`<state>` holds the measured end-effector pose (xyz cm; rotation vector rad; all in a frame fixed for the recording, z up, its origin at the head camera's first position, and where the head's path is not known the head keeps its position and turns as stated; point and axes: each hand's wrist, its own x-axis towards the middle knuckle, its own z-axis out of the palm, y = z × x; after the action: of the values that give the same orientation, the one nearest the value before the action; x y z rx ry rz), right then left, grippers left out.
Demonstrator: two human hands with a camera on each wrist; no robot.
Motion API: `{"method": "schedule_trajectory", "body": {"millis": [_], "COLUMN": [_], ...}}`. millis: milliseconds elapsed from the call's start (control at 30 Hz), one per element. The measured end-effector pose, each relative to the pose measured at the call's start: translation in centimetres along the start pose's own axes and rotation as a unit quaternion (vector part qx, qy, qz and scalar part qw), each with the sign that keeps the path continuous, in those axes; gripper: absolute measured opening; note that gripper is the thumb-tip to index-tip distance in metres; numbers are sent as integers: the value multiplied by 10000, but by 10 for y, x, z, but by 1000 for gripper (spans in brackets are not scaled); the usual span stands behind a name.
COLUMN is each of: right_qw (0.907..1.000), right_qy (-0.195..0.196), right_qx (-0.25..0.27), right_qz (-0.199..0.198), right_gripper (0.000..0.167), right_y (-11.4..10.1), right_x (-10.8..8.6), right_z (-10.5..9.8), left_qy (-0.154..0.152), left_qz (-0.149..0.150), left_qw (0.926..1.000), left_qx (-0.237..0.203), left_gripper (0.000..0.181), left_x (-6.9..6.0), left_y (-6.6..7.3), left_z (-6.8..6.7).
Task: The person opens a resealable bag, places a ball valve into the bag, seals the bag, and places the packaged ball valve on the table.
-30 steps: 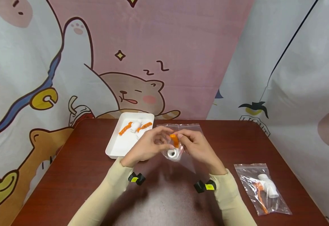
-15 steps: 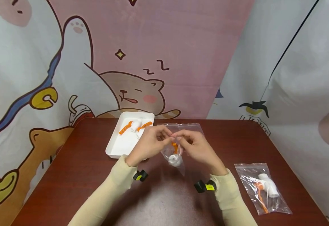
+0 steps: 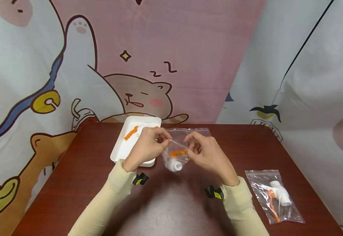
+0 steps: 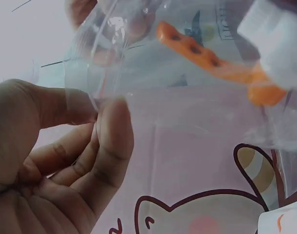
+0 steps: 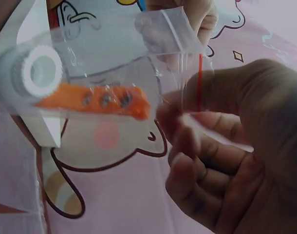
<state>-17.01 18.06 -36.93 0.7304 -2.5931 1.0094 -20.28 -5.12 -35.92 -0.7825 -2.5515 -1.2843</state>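
A clear zip bag holds a white pipe fitting [image 3: 173, 165] with an orange handle [image 3: 178, 153]. My left hand [image 3: 150, 144] pinches the bag's top edge between thumb and index finger, as the left wrist view shows with the orange handle [image 4: 202, 56] beyond. At the bag's other top corner, my right hand [image 3: 208, 154] pinches the zip edge; in the right wrist view its thumb and index finger meet there, near a red strip [image 5: 200, 83]. Fitting and handle hang below the stretched edge.
A white tray [image 3: 119, 154] at the back left holds white and orange parts, partly behind the left hand. Another bag [image 3: 273, 196] with a white fitting and orange handle lies at the right. A flat clear bag [image 3: 199, 132] lies behind the hands.
The hands have moved apart, stretching the bag's top edge between them. The bag has shifted slightly left, and its orange handle has turned from upright to nearly level.
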Motion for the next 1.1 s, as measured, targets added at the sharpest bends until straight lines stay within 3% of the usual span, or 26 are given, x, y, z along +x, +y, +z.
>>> {"method": "schedule_trajectory", "body": {"millis": [133,233,367,467,567,700,833,1000,1100], "right_qw": [9992,9974,9928,9907,9935,9975,9978,9963,9940], "right_qy": [-135,-453,-1049,-1268,-1027,-442,-97,348,659], "right_qx": [-75,-265,-431,-412,-363,-230,17,358,537], "right_qz": [-366,-496,-377,-266,-332,-504,-651,-693,-687], "right_gripper": [24,32,39,25,11,17,14,9,10], "right_y": [0,-1,-2,-3,-1,1,4,5,7], "right_x": [-3,-6,-8,-9,-8,-6,-5,-5,-4], "right_z": [-5,-9,-13,-14,-15,-16,-19,-20,-20], "left_qy": [117,279,460,429,196,-376,-918,-1288,-1472], "left_qz": [-28,-48,-104,-128,-206,-169,349,1114,1261], "left_qw": [9999,9996,9988,9988,9985,9977,9946,9850,9809], "left_qx": [92,37,-100,-214,-458,-536,-324,-278,-177], "left_gripper": [10,11,13,21,30,36,36,33,31], "left_x": [0,0,1,1,2,2,2,2,0], "left_y": [2,3,2,-2,-5,-9,-14,-19,-21], "left_z": [-1,-1,-2,-5,-8,-13,-17,-21,-23]}}
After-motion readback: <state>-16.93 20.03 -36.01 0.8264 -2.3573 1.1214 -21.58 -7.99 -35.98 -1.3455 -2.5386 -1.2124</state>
